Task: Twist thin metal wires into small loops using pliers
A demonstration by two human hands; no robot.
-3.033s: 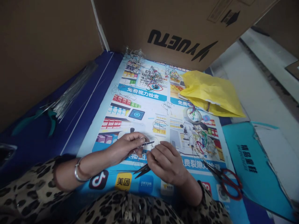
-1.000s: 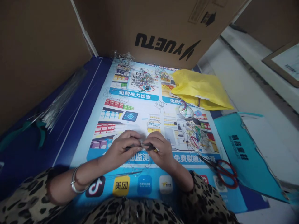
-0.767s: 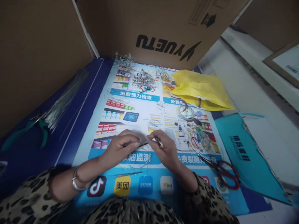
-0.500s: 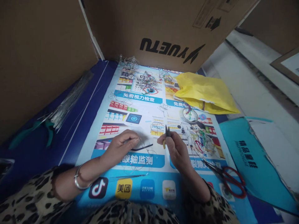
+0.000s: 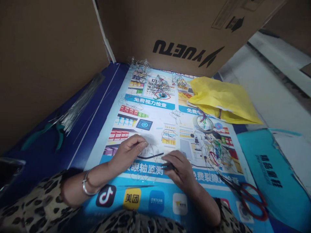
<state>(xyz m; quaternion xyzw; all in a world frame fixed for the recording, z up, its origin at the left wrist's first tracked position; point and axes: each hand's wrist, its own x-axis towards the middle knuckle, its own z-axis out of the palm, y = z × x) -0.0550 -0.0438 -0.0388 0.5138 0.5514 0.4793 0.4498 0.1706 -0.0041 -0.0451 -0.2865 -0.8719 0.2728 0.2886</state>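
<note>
My left hand (image 5: 131, 150) is closed in a pinch, with a thin wire (image 5: 151, 149) at its fingertips; the wire's finer shape is hard to make out. A dark narrow strip (image 5: 154, 156) runs from under those fingers toward my right hand. My right hand (image 5: 181, 170) is wrapped around small pliers (image 5: 169, 166), their dark jaws pointing left and most of the handle hidden in the palm. Beneath both hands lies a printed poster sheet (image 5: 143, 121), with thin dark rods (image 5: 136, 186) near its front.
Red-handled scissors (image 5: 251, 199) lie at right beside a teal bag (image 5: 264, 161). A tape roll (image 5: 204, 124) sits before a yellow bag (image 5: 225, 98). Tangled wire (image 5: 160, 84) lies farther back. At left are teal-handled pliers (image 5: 59, 137) and a wire bundle (image 5: 81, 103). Cardboard (image 5: 184, 26) stands behind.
My right hand has come down and turned, so the pliers' jaws swing from pointing away to pointing left. My left hand keeps its pinch. The whole view has shifted slightly.
</note>
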